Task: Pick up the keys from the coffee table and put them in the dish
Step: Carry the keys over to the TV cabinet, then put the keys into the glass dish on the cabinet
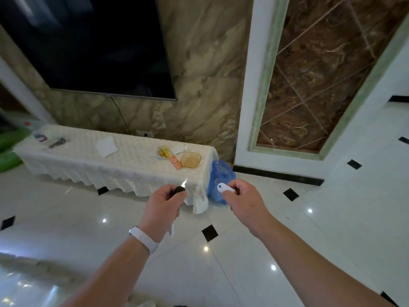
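While the left hand (162, 204) pinches a black-headed key (179, 189) and the right hand (244, 199) a white fob (224, 188), either could miss the amber dish (190, 160) if released early.

Two bare forearms without sleeves, a white wristband (145, 239) snug around the left wrist.

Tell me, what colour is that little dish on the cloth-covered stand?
Amber, see-through; the dish shows best in the head view.
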